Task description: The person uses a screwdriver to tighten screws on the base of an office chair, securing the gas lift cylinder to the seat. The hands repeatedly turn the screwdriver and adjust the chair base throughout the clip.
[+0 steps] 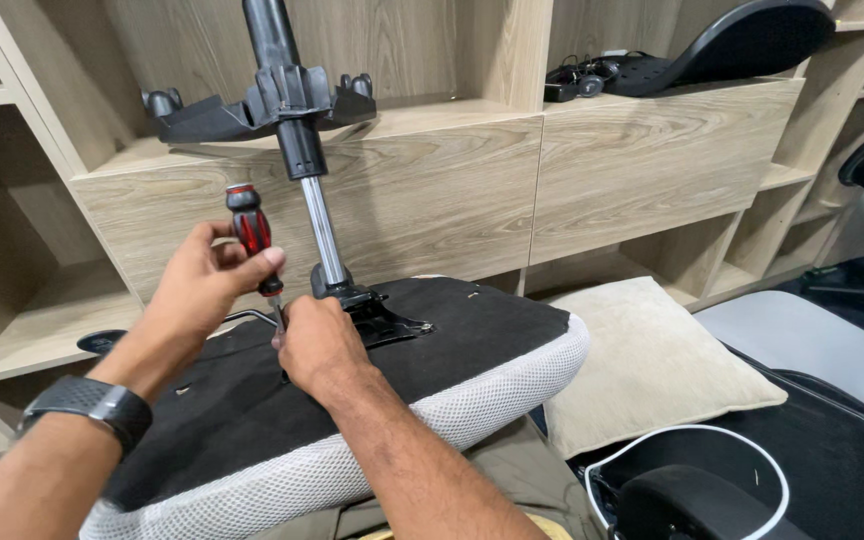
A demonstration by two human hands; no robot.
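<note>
An upturned office chair seat (pixel 472 330) with a black underside and white mesh rim lies in front of me. From its black metal mechanism plate (pixel 382 318) a chrome gas cylinder (pixel 322 230) rises to the black star base (pixel 252 110) with caster sockets. My left hand (pixel 197 285) grips a red and black screwdriver (pixel 250 235), held upright with its tip down at the seat underside. My right hand (pixel 317 345) rests on the seat by the screwdriver's tip, fingers curled around it beside the mechanism plate. A dark watch sits on my left wrist.
Light wooden shelving (pixel 452 180) stands behind the seat. A black chair part (pixel 742 40) and cables lie on a shelf at top right. A beige cushion (pixel 652 360) lies on the floor at right, with another chair part (pixel 712 490) with a white rim at bottom right.
</note>
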